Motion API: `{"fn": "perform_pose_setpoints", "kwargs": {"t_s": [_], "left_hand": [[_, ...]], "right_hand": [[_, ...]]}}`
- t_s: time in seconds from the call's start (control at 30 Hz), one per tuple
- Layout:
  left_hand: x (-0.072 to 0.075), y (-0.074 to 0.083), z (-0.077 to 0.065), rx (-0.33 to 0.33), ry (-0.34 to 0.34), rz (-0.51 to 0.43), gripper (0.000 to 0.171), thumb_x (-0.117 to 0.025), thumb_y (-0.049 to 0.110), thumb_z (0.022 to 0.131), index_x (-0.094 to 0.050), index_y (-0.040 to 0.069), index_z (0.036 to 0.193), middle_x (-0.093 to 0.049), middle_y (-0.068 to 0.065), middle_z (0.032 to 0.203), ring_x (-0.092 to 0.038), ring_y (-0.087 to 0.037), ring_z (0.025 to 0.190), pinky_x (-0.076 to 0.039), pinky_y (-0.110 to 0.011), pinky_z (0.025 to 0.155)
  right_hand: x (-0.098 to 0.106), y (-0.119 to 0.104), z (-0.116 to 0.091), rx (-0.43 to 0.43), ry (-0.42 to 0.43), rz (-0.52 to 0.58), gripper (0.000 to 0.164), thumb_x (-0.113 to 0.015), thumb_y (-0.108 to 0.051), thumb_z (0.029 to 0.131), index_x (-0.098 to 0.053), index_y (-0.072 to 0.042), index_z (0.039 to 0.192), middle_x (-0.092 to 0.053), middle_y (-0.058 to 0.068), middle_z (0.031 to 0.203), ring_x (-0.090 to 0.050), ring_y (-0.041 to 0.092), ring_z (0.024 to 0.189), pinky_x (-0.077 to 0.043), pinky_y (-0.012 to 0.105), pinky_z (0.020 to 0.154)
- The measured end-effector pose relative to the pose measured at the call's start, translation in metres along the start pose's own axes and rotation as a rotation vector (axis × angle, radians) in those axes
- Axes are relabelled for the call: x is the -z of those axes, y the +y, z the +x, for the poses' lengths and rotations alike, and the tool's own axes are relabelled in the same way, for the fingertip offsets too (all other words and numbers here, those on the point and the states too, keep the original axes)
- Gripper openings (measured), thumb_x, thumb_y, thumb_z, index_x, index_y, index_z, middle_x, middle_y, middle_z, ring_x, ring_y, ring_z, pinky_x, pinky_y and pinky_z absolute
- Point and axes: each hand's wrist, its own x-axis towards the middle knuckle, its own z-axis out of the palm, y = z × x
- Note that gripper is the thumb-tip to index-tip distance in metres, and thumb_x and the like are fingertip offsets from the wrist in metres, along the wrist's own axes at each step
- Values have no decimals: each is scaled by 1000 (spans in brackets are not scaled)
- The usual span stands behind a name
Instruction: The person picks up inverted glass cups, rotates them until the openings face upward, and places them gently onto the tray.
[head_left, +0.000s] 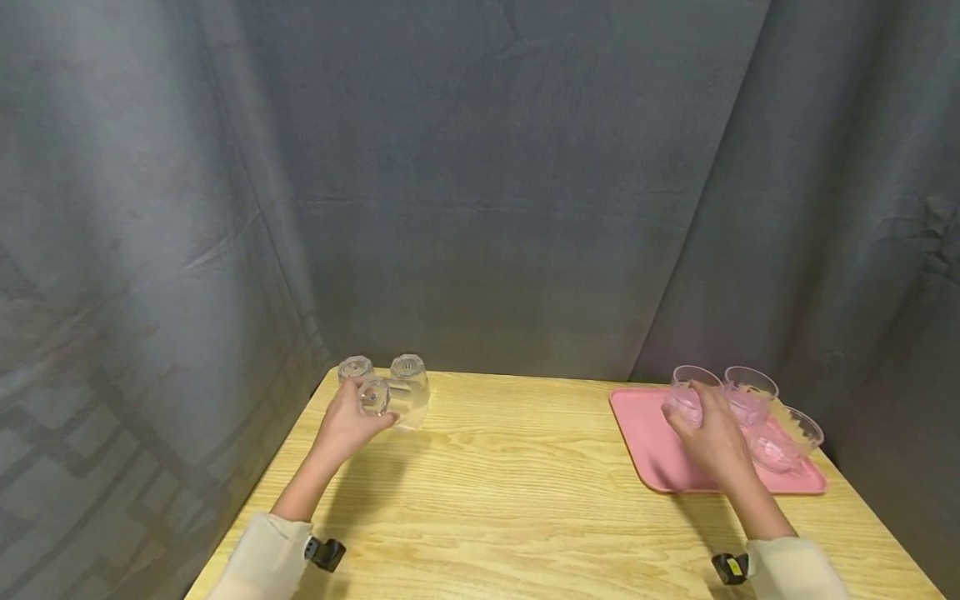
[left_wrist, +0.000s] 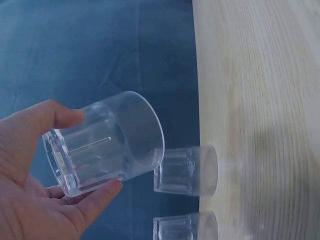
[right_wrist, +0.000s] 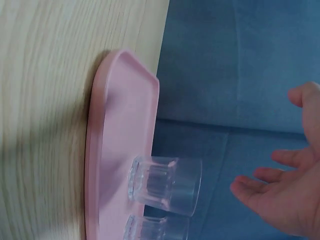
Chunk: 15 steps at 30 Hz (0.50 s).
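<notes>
Clear cup (head_left: 374, 397), head view: base-up in left hand (head_left: 350, 419), well left of pink tray (head_left: 660, 454); right hand (head_left: 711, 432) over tray. Left wrist view: thumb and fingers grip cup's sides. Right wrist view: thumb and fingers parted, apart from upright cups (right_wrist: 165, 182) on tray.

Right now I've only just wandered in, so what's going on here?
Someone is working bare-handed at a wooden table. Their left hand grips an upside-down clear cup near its base, tilted and held off the table, with two more upside-down cups standing nearby. Their right hand is open and holds nothing, above the pink tray, where three upright cups stand.
</notes>
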Motion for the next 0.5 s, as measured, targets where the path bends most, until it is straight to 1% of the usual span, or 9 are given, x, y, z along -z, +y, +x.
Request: {"fn": "perform_pose_setpoints", "kwargs": {"t_s": [0.13, 0.33, 0.5], "left_hand": [[-5, 4, -4, -2, 3, -49, 86, -81, 29, 81, -36, -7, 144, -44, -32, 146, -45, -50, 133, -42, -60, 105], [-14, 14, -10, -12, 10, -132, 80, -83, 28, 80, -41, -1, 141, -51, -26, 139, -51, -43, 128, -46, -56, 100], [-21, 19, -12, -22, 26, -170, 77, -83, 27, 80, -42, 0, 139, -55, -25, 134, -54, -41, 125, -47, -56, 99]], "right_hand": [[-1, -7, -6, 23, 9, 30, 75, -62, -38, 99, -34, 10, 149, -31, 42, 149, -30, 64, 134, -27, 77, 103], [-2, -16, -15, 59, 24, 57, 73, -64, -36, 99, -35, 7, 150, -34, 41, 149, -33, 62, 134, -28, 75, 104], [-6, -21, -20, 94, 52, 70, 72, -64, -33, 98, -34, 5, 152, -40, 39, 145, -42, 59, 127, -34, 74, 98]]}}
